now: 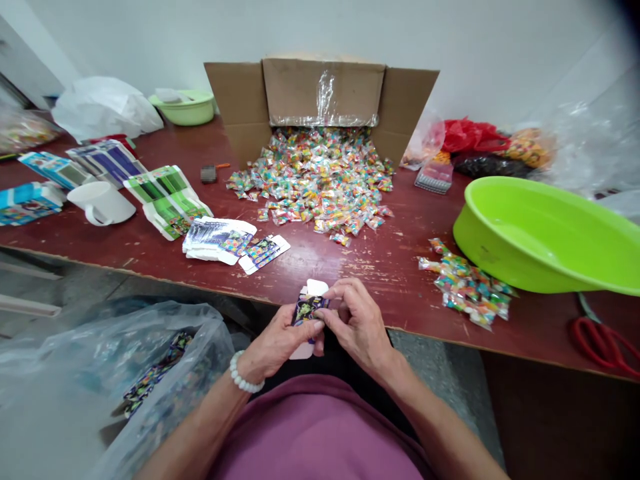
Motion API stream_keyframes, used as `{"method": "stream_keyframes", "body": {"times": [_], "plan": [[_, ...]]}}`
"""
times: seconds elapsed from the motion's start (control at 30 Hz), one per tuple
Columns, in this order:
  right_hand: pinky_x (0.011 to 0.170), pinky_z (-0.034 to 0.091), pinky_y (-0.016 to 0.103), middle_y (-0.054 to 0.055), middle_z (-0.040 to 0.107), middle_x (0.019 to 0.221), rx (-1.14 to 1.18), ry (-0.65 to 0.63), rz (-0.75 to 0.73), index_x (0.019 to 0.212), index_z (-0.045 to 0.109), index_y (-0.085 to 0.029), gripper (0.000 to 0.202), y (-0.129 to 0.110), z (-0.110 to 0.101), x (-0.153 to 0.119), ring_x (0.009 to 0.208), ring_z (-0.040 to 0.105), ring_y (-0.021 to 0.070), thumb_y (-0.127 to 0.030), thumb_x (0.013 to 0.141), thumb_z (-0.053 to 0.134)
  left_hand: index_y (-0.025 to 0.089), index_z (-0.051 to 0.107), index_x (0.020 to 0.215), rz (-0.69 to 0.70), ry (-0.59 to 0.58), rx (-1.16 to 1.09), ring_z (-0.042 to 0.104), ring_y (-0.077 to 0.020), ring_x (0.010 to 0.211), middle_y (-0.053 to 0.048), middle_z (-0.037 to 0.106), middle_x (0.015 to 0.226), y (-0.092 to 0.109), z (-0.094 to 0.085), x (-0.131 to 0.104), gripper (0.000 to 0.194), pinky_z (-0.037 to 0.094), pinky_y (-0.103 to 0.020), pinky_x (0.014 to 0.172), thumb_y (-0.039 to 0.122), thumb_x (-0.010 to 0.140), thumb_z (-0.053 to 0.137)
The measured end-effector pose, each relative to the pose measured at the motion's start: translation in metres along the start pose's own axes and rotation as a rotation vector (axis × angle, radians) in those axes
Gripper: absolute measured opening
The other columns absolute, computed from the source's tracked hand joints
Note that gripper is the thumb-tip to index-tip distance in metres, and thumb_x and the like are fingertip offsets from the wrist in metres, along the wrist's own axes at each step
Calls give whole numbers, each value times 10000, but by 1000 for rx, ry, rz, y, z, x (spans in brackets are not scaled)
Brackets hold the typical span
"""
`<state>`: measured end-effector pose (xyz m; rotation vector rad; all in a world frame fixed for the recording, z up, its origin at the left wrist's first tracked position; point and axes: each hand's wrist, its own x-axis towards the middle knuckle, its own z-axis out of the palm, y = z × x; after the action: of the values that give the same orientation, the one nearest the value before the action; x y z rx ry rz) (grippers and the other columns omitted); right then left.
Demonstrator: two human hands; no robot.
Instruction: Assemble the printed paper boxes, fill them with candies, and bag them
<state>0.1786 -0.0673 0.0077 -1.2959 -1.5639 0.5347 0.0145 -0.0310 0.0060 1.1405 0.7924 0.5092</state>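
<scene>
A small dark printed box [309, 308] with white flaps is held over the table's front edge. My left hand [280, 337] grips it from the left, its thumb across the front. On the right side, my right hand [356, 320] has thumb and bent fingers on the same box. Beyond them lie a loose flat carton [265, 252] and a stack of flat white-edged cartons [220, 240]. A large heap of wrapped candies [325, 180] spills from an open cardboard box [325, 90].
Green cartons [167, 200], a white mug [103, 203] and blue cartons [30, 202] stand left. At right are a green basin [545, 233], a small candy pile [473, 290] and red scissors [603, 343]. A plastic bag [125, 367] with printed boxes sits below the table, left.
</scene>
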Motion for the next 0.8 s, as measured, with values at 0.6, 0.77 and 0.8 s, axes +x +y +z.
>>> {"method": "stream_keyframes", "body": {"times": [0.6,0.77,0.8], "plan": [[624,487,241,31,504,927,-17,-65,-3,850,607,-197,116,2,-8,3,755,567,140,-105,822,671,125,621,839,-42,-5,10,534,-121,642,-9,614,680,-1,4,-2,287,432,-255,650,380,776,739],[706,529,280,61,515,1019,-70,-34,-80,1062,610,-221,230,2,-6,-1,835,598,167,-118,856,624,129,631,895,-93,-4,-83,492,-98,670,8,591,770,4,4,-3,323,433,-228,636,285,679,812],[708,532,280,62,518,1019,-73,-35,-93,1058,615,-223,225,1,-6,-2,845,603,170,-119,859,623,130,632,891,-101,-4,-92,481,-93,677,14,582,778,4,5,-3,327,423,-217,629,256,657,823]]}}
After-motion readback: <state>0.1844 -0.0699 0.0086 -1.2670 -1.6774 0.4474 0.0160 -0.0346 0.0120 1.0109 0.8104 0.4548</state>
